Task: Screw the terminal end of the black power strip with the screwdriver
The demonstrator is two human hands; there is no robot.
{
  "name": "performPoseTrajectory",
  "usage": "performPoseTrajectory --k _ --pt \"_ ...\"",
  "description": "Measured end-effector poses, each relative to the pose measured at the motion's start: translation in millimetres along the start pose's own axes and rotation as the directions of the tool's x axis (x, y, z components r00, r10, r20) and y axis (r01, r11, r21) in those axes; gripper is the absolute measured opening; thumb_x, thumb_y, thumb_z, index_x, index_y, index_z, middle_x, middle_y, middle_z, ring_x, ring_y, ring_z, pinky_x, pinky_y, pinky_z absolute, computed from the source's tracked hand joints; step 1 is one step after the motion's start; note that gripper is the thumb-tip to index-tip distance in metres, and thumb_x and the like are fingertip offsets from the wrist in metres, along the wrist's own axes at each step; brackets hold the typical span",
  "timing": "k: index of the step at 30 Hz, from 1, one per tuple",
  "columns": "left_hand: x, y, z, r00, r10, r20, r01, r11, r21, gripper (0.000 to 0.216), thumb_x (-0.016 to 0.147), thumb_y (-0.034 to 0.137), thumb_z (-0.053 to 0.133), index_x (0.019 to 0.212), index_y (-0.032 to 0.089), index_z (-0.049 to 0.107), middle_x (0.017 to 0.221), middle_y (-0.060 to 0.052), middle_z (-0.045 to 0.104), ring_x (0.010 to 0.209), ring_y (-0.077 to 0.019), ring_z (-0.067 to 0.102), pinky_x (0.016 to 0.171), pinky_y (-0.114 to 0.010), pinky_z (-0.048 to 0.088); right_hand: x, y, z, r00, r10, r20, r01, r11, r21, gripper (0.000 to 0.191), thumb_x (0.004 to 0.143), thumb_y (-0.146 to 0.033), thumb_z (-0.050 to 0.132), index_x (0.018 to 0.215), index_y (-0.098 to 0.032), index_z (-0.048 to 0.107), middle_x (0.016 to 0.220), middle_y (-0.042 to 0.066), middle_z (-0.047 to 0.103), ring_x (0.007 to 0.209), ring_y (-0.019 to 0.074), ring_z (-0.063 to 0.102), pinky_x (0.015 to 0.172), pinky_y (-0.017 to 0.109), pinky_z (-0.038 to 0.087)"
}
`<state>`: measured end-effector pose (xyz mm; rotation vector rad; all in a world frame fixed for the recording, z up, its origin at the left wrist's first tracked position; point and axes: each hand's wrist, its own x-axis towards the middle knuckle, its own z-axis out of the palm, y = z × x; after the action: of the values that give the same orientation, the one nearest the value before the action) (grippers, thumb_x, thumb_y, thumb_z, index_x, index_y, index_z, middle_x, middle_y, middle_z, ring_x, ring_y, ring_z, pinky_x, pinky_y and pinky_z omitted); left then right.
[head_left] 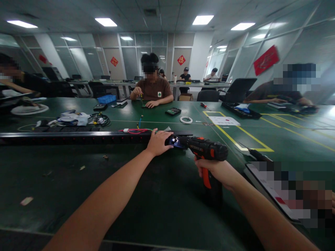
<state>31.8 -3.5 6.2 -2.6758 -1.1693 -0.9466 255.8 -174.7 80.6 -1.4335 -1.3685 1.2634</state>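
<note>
The right hand (pixel 217 170) is wrapped tight round the grip of a black and orange drill (pixel 206 149), held level just above the green table (pixel 162 209) and pointing left, a little right of centre. Its nose meets the right end of a long black rail (pixel 65 137), which runs across the table from the far left edge. The left hand (pixel 158 143) lies on that end, fingers loosely bent over the top and gripping nothing, fingertips right at the drill's lit front. The hand and the glare hide the bit, so whether it touches the rail cannot be told. Red wires (pixel 134 131) lie on the rail just left of the left hand. Beyond the rail are a coil of cable (pixel 99 119) to the left, a white tape roll (pixel 186 120) and a white sheet (pixel 224 120) inside yellow lines (pixel 264 150) to the right. A screwdriver (pixel 255 152) lies just right of the drill. Across the table a co-worker (pixel 153 89) sits facing this way, both hands on a small part; other people sit at the far left and far right.
</note>
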Motion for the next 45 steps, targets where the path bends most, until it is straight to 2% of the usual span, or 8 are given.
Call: performPoseTrajectory --k 16,23,37,45 --pt "0.6 -1.2 2.2 1.0 0.001 -0.006 -0.001 1.0 0.002 0.062 0.085 0.048 0.079 0.141 0.028 0.059 0.144 -0.007 0.065 0.134 -0.0299 0.056 0.125 -0.056 0.016 0.9 2.9 0.2 1.0 -0.015 -0.002 0.015 1.0 0.009 0.015 0.069 -0.027 0.07 0.081 -0.02 0.063 0.054 -0.003 0.061 0.052 0.0179 0.061 0.056 0.03 0.049" --pt "0.0 -0.7 0.1 1.0 -0.002 -0.003 0.002 1.0 0.001 0.061 0.086 0.047 0.077 0.141 0.028 0.059 0.143 -0.007 0.066 0.134 -0.03 0.057 0.125 -0.057 0.017 -0.4 2.9 0.9 0.999 0.007 -0.041 -0.007 1.0 0.007 0.019 0.069 -0.028 0.071 0.086 -0.02 0.067 0.055 -0.003 0.063 0.053 0.0189 0.062 0.055 0.03 0.048" --pt "0.0 -1.6 1.8 1.0 0.004 -0.008 -0.004 1.0 0.004 0.061 0.086 0.047 0.077 0.141 0.028 0.059 0.143 -0.007 0.066 0.134 -0.0296 0.056 0.125 -0.057 0.017 0.6 4.9 0.0 1.0 0.011 -0.015 -0.011 1.0 0.007 0.021 0.072 -0.03 0.071 0.09 -0.02 0.067 0.057 -0.003 0.063 0.054 0.0187 0.063 0.057 0.03 0.048" --pt "0.0 -1.0 1.9 1.0 -0.005 0.004 0.005 1.0 0.014 0.062 0.086 0.047 0.077 0.142 0.029 0.059 0.144 -0.007 0.065 0.135 -0.0306 0.056 0.125 -0.057 0.017 2.0 7.5 -0.4 1.0 0.013 -0.024 -0.013 1.0 0.019 0.022 0.069 -0.032 0.073 0.086 -0.02 0.067 0.055 -0.002 0.063 0.053 0.0192 0.062 0.055 0.03 0.047"
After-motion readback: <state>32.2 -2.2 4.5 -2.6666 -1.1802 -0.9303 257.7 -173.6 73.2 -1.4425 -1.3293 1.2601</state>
